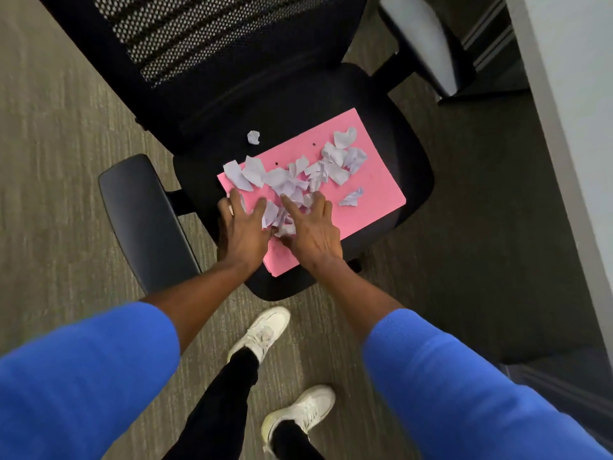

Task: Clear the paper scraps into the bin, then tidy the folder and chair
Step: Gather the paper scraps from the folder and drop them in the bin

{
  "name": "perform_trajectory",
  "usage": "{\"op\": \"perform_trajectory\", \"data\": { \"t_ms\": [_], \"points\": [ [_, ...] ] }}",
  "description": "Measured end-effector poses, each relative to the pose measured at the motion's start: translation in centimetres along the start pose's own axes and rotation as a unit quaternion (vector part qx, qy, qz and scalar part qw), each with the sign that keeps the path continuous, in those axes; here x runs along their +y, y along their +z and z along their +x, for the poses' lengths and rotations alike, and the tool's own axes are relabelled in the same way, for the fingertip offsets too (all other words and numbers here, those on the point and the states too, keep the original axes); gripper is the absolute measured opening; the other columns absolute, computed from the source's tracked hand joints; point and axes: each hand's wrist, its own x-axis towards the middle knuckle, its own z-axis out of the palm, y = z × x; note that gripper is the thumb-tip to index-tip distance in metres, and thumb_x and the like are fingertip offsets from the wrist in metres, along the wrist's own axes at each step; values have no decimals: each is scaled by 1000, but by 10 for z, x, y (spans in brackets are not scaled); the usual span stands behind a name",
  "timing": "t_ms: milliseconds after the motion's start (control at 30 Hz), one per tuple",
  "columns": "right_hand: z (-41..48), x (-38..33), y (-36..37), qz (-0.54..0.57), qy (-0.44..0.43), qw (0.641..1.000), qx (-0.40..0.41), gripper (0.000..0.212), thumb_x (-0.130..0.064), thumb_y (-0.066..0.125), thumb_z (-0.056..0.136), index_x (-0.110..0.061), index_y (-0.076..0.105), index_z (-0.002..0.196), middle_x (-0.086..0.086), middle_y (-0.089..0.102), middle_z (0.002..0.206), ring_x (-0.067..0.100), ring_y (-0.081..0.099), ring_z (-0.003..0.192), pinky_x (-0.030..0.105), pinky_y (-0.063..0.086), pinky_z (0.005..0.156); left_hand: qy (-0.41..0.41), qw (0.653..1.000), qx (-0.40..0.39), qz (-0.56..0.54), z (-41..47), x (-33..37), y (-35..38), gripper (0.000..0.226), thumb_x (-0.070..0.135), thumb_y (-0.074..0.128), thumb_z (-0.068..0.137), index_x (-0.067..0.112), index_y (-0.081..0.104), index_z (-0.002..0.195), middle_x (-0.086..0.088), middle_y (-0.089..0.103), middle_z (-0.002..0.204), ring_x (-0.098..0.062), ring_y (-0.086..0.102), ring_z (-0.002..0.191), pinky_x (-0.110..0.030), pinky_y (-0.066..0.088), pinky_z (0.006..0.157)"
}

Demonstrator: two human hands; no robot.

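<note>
A pink folder point(374, 190) lies flat on the seat of a black office chair point(411, 167). Several torn white paper scraps point(335, 161) are strewn over the folder, and one scrap point(253, 137) lies alone on the seat behind it. My left hand point(243, 227) rests palm down on the folder's near left corner, fingers spread. My right hand point(313, 232) lies beside it, fingers spread over a small heap of scraps point(283, 224) gathered between the two hands. Neither hand has closed around anything. No bin is in view.
The chair has a mesh back point(205, 38), a left armrest point(146, 220) and a right armrest point(421, 41). A pale wall or desk side point(570, 127) runs along the right. My two white shoes point(265, 333) stand on the grey carpet point(59, 161) below the seat.
</note>
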Motion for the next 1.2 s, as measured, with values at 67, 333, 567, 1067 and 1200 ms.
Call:
{"op": "perform_trajectory", "data": {
  "t_ms": [67, 333, 567, 1067, 1200],
  "points": [
    [5, 0, -2, 2, -4, 1000, -3, 72, -42, 77, 93, -41, 37, 153, 16, 29, 154, 36, 34, 140, 50, 61, 78, 18, 1000, 10, -1, 1, 0, 2, 58, 25, 69, 102, 22, 50, 156, -16, 25, 166, -38, 27, 150, -49, 44, 119],
    [11, 8, -6, 18, -14, 1000, 18, 39, -1, 68, 90, -19, 63, 125, 12, 46, 131, 34, 49, 117, 40, 50, 66, 69, 995, 35, -60, 8, 0, 7, 34, -2, 62, 100, 6, 77, 129, -14, 52, 142, -26, 51, 131, -27, 50, 101],
    [7, 15, -7, 138, 57, 987, 60, 30, 0, 79, 87, -11, 79, 115, 11, 59, 111, 32, 64, 97, 46, 63, 82, 27, 994, 40, -101, 14, 3, 0, 29, -13, 63, 93, -4, 78, 116, -12, 63, 111, -24, 56, 106, -17, 39, 83],
    [-19, 26, -35, 369, 218, 889, 160, 21, -29, 88, 84, -24, 84, 104, -2, 66, 112, 11, 58, 98, 27, 49, 81, -3, 980, 85, -178, -4, 27, -24, 35, -14, 60, 94, -6, 76, 124, -16, 66, 115, -23, 62, 103, -9, 45, 78],
    [-55, 43, -32, 392, 244, 868, 181, 17, -27, 89, 83, -25, 85, 100, -7, 64, 107, 1, 56, 88, 8, 43, 75, 32, 980, 75, -183, -23, 44, -18, 32, -15, 59, 90, -8, 79, 114, -19, 67, 108, -32, 66, 100, -29, 54, 85]
  ]
}}
